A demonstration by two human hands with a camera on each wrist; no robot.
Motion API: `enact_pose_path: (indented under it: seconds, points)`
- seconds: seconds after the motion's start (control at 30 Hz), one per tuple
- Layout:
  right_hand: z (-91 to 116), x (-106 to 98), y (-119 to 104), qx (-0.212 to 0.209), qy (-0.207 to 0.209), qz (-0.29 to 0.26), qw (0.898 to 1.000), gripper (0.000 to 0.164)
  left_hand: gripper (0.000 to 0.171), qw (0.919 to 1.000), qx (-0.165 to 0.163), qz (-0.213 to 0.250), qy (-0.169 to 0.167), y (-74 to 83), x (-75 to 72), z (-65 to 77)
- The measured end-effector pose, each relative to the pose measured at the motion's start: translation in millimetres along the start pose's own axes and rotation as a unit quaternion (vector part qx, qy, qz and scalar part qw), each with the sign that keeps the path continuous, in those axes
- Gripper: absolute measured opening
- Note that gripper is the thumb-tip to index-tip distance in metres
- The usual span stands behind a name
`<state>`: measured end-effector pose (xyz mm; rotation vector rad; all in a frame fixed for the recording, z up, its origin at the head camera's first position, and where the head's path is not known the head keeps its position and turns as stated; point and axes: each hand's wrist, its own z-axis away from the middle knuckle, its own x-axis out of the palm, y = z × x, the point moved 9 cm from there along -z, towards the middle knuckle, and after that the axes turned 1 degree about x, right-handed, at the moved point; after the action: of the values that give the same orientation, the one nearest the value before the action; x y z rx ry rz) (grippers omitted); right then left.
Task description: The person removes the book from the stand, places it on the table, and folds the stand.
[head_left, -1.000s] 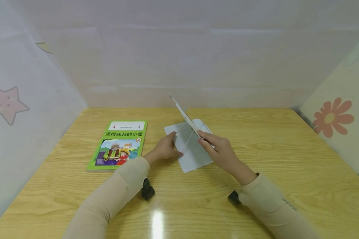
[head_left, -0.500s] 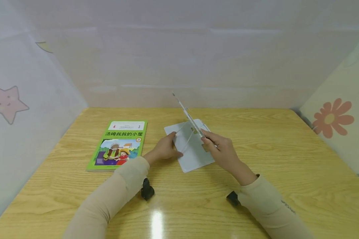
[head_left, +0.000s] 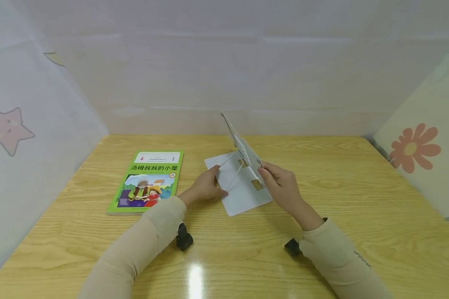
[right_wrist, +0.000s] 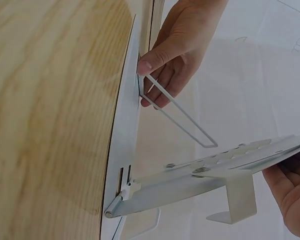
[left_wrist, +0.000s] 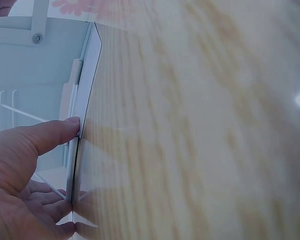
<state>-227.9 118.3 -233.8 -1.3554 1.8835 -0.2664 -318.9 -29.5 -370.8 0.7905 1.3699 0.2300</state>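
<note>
A white metal book stand (head_left: 243,195) rests on the wooden table, its flat base lying down and its back plate (head_left: 243,149) raised at a slant. My left hand (head_left: 205,185) pinches the base's left edge between thumb and fingers. In the right wrist view, a thin wire prop (right_wrist: 190,122) rises from the base near that hand, its far end apart from the plate. My right hand (head_left: 282,187) grips the back plate by its right side, with the thumb on the near face. A bent metal ledge (right_wrist: 240,197) sticks out from the plate.
Left of the stand lies a green-bordered picture book (head_left: 147,182), cover up. White cloth (head_left: 224,74) hangs behind the table (head_left: 340,178), and printed side sheets flank it. A black wrist camera (head_left: 184,237) sits under the left sleeve.
My right hand has swung the back plate toward the right, showing more of its ridged underside and the cutouts in the base. My left hand stays on the base edge.
</note>
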Motion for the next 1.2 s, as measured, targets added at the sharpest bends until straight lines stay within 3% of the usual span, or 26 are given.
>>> enact_pose_path:
  seconds: [0.23, 0.47, 0.8, 1.2]
  points:
    - [0.6, -8.9, 4.0, 0.003, 0.029, -0.015, 0.999, 0.013, 0.084, 1.0, -0.006, -0.005, -0.004, -0.6, 0.6, 0.4]
    - [1.4, -15.0, 13.4, 0.046, 0.038, -0.022, 0.998, 0.014, 0.085, 0.9999, -0.009, -0.007, -0.008, -2.5, 2.2, 0.1]
    - [7.3, -21.7, 57.9, 0.078, 0.066, -0.042, 0.994, 0.018, 0.085, 0.9997, -0.012, -0.015, -0.018, -3.8, 3.8, -2.0]
    - [7.8, -28.2, 66.3, 0.103, 0.094, -0.065, 0.988, 0.023, 0.085, 0.9994, -0.014, -0.017, -0.025, -3.8, 4.3, -1.5]
